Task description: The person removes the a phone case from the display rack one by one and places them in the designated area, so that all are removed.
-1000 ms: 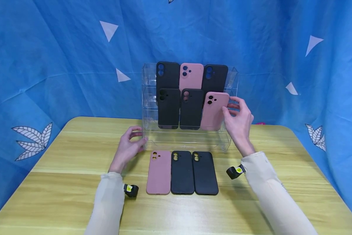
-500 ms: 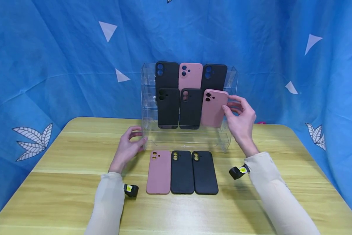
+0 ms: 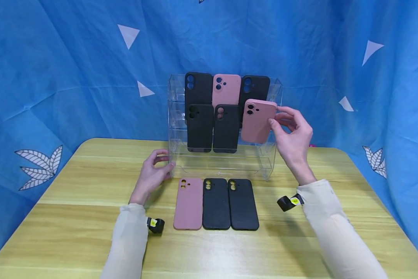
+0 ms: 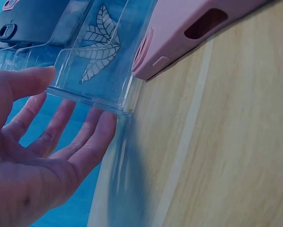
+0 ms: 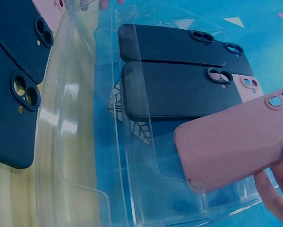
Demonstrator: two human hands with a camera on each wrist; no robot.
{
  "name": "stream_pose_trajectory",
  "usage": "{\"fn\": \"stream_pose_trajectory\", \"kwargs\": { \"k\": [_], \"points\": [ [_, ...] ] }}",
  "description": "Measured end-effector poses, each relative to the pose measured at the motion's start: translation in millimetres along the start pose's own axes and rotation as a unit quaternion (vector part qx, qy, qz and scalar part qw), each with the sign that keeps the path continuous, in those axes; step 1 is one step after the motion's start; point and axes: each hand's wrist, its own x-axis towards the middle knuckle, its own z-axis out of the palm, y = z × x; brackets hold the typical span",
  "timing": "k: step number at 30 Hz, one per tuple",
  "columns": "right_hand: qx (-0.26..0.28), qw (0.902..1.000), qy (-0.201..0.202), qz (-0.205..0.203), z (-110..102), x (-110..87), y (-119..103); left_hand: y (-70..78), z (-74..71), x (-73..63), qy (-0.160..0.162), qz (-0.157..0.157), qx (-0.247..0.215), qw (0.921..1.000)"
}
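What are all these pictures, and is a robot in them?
No robot here: these are a person's two bare hands. The wide picture comes from a camera worn on the head, looking forward and down. The other two come from small black cameras on the wrists, each watching its own hand's work. On the wooden table lie three phone cases: a flat pink case and two black cases. Behind them stands a see-through rack holding five more cases. The right hand pinches a tilted pink case by its edge. The left hand holds the rack's side.
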Motion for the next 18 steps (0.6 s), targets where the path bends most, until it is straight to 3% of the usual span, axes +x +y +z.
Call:
{"fn": "stream_pose_trajectory", "kwargs": {
  "k": [10,18],
  "points": [
    [0.018,0.9994,0.011,-0.027,-7,1.8,-12,-0.3,0.6,0.9,0.001,0.001,0.001,1.0000],
    [0.049,0.9978,-0.023,-0.038,-14,1.2,-18,-0.8,0.5,0.6,0.002,-0.001,0.000,1.0000]
  ]
}}
